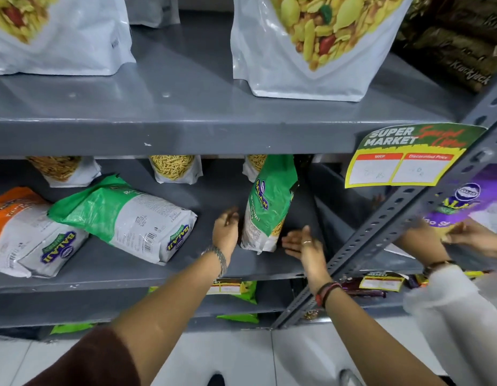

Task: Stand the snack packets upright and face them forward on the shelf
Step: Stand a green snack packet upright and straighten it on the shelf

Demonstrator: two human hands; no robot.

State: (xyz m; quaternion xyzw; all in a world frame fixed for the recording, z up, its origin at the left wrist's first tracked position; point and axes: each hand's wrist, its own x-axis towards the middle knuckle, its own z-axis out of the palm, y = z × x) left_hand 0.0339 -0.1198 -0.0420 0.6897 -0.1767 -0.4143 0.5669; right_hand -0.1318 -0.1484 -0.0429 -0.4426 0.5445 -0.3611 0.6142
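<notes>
A green and white snack packet [266, 207] stands upright on the grey middle shelf [186, 263], its front turned toward me and leaning slightly left. My left hand [226, 228] is just left of it with fingers apart, close to its edge. My right hand [301, 242] is open, palm up, just right of the packet's base. A second green packet [130, 215] lies flat on the shelf to the left. An orange and white packet [21, 232] lies flat at the far left.
Another person's hands [448, 235] hold a purple packet [464, 201] at the right, behind a slotted shelf upright [403, 215]. Several white pouches stand at the back of the middle shelf and on the upper shelf. A price tag [409, 157] hangs from the upper shelf edge.
</notes>
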